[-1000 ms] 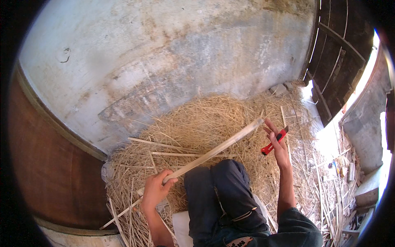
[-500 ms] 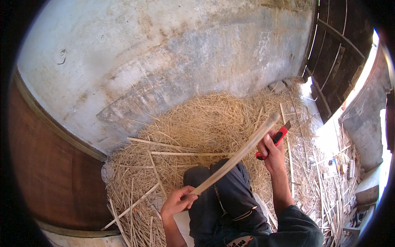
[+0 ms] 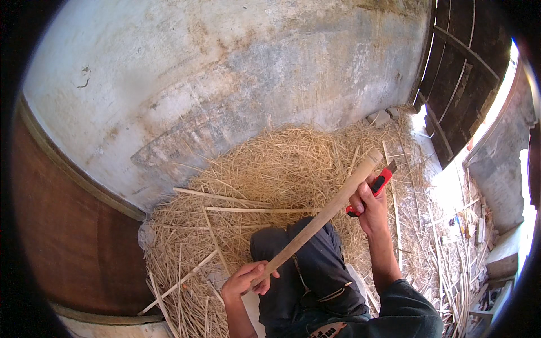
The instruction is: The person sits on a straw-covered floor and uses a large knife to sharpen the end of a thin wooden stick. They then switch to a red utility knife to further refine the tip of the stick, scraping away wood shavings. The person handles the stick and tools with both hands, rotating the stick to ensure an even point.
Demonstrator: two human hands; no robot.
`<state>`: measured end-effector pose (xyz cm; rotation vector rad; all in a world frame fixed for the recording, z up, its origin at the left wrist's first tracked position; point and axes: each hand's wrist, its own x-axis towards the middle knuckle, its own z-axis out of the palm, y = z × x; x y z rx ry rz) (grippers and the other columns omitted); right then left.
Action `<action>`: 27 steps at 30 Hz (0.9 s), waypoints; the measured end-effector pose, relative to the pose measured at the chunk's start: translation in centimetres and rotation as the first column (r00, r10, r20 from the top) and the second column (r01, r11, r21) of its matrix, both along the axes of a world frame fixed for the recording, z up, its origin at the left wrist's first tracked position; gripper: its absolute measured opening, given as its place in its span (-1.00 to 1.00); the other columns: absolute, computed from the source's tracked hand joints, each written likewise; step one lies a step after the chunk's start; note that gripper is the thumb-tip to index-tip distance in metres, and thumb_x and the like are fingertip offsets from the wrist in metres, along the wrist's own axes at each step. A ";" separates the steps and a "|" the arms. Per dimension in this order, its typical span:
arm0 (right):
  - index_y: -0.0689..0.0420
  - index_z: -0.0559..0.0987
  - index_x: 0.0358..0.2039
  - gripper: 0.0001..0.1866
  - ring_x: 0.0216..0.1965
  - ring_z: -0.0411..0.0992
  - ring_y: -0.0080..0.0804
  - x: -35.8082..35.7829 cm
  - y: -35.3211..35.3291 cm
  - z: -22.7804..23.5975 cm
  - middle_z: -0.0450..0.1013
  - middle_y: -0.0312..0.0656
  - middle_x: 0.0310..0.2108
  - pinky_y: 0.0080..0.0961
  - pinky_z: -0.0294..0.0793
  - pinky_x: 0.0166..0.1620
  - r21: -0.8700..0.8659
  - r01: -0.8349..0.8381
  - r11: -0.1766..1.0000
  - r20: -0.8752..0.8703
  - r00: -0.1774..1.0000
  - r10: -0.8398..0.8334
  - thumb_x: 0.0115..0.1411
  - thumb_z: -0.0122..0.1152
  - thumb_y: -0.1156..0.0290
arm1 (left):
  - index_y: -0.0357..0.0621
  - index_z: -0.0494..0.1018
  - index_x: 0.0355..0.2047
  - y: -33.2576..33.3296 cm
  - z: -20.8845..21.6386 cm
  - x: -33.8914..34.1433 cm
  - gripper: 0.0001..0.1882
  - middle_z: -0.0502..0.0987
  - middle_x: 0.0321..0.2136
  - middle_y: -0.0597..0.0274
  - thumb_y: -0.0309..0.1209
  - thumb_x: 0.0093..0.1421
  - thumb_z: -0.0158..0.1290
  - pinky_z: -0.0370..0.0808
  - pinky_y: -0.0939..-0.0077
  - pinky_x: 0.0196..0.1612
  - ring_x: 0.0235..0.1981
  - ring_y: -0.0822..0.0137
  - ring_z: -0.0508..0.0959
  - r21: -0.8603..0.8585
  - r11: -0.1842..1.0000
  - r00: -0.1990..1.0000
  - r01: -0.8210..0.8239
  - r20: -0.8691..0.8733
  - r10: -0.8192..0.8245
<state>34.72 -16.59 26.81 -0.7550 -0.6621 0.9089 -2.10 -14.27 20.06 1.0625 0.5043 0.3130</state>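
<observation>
A long, pale bamboo strip [image 3: 322, 218] slants across my lap, its far end up and to the right. My left hand [image 3: 243, 280] is closed round the near end, thumb on top. In my right hand [image 3: 372, 211] is a red and black utility knife [image 3: 382, 181], its blade out and pointing up. The knife sits just right of the strip's far part, and my right fingers come close to the strip's edge; whether they touch it I cannot tell. Below the strip are my knees in dark trousers [image 3: 276, 248].
A thick heap of shavings [image 3: 282, 163] spreads over the floor ahead. Several loose strips [image 3: 253, 210] lie on it, with more at the right [image 3: 445, 265]. A stained wall [image 3: 236, 84] rises behind, a brown panel [image 3: 73, 225] stands left, and dark boards [image 3: 459, 73] stand right.
The strip has rolled in my left hand, so a broader face now shows. My right hand and the knife have shifted slightly left and down.
</observation>
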 end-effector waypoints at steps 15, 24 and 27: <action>0.20 0.51 -0.05 -0.69 -0.63 0.22 -0.72 -0.4 0.6 0.9 0.48 -0.37 -0.43 -0.71 0.14 -0.56 -0.105 0.059 0.993 0.052 0.997 -0.054 0.25 0.40 0.43 | -0.15 0.42 -0.19 -1.2 0.2 1.7 -0.66 0.37 -0.57 0.32 -0.16 0.56 -0.18 0.23 0.66 -0.62 -0.64 0.56 0.31 -0.022 0.988 0.986 -0.152 -0.071 0.150; 0.13 0.52 -0.23 -0.86 -0.64 0.21 -0.72 -0.5 0.5 0.5 0.47 -0.33 -0.41 -0.71 0.09 -0.56 -0.156 0.083 0.984 0.069 0.995 -0.073 0.32 0.32 0.42 | -0.13 0.42 -0.27 -1.2 -0.5 2.2 -0.74 0.32 -0.61 0.44 -0.22 0.51 -0.03 0.21 0.66 -0.58 -0.61 0.62 0.30 0.116 0.980 0.986 -0.160 -0.027 0.164; 0.12 0.50 -0.22 -0.85 -0.65 0.21 -0.71 -0.6 0.3 0.7 0.50 -0.27 -0.37 -0.71 0.08 -0.57 -0.151 0.067 0.986 0.075 0.996 -0.056 0.36 0.29 0.36 | -0.09 0.40 -0.35 -1.2 0.0 2.4 -0.74 0.31 -0.63 0.50 -0.24 0.47 0.05 0.20 0.67 -0.58 -0.63 0.65 0.27 0.327 0.932 0.975 -0.156 -0.099 0.198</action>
